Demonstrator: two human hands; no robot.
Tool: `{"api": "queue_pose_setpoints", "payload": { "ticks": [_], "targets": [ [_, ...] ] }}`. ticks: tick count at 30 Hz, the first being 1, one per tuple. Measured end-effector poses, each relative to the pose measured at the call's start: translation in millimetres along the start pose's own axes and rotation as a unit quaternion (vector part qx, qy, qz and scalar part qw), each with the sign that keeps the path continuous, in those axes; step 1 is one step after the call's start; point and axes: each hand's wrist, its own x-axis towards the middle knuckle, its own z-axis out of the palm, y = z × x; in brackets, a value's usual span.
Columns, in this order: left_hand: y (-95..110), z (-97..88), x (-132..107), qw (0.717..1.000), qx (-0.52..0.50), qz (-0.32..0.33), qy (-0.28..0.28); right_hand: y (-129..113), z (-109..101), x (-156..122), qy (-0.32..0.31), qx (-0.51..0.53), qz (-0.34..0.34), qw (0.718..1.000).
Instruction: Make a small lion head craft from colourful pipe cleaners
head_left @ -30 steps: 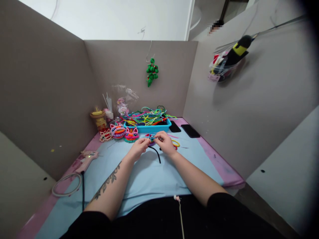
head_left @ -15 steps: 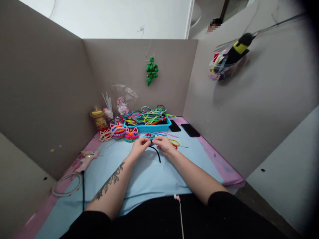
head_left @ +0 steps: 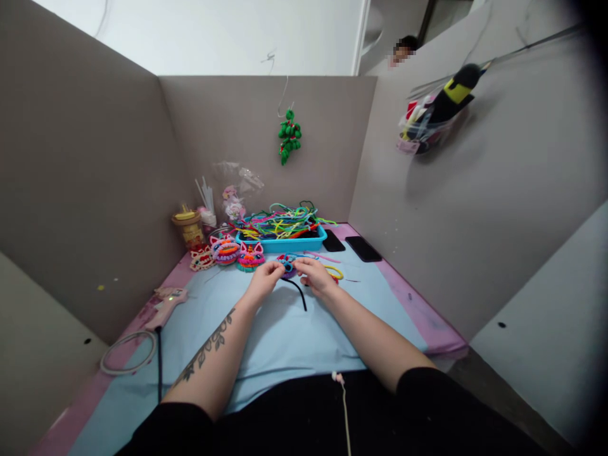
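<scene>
And the left hand (head_left: pixel 266 278) has thumb and finger clamped on a small blue piece (head_left: pixel 288 267), right at the middle of the cloth (head_left: pixel 285 345), in front of a fuzzy multicoloured piece (head_left: pixel 284 258)! The right hand (head_left: pixel 314 277) faces it across a slim gap, fingers bent; whether they grip anything, I cannot tell. From the blue piece, 5 o'clock: a black stem (head_left: pixel 299 294) curving over the cloth. At 3, a yellow loop (head_left: pixel 340 273) peeks past the right hand. Up at 12, a blue tray (head_left: pixel 285 246) heaped with coloured stems (head_left: pixel 280 221); at 2, 2 black phones (head_left: pixel 363 249). Swing round to 10: 3 fuzzy eared heads (head_left: pixel 223 249) in a row, and beyond them a yellow-lidded cup (head_left: pixel 192 235), its print too small to read. Down towards 8, a pink glue gun (head_left: pixel 166 308) lies with a little light glowing
</scene>
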Motion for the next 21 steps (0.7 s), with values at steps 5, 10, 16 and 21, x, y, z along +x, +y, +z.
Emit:
{"api": "queue_pose_setpoints", "payload": {
  "ticks": [5, 10, 16, 21],
  "targets": [
    [1, 1.2, -1, 1.0, -0.012, 0.005, -0.002, 4, 0, 0, -0.015, -0.051, -0.025, 0.998],
    [2, 1.8, -2, 1.0, -0.013, -0.001, -0.01, 3, 2, -1, -0.018, -0.063, -0.04, 0.997],
    [3, 2.5, -1, 0.997, -0.07, -0.031, -0.007, 0, -1, -6, 0.03, -0.245, -0.222, 0.943],
    [9, 1.7, -3, 0.982, -0.171, -0.067, -0.039, -2, -8, -14, 0.055, -0.43, -0.429, 0.792]
  ]
}}
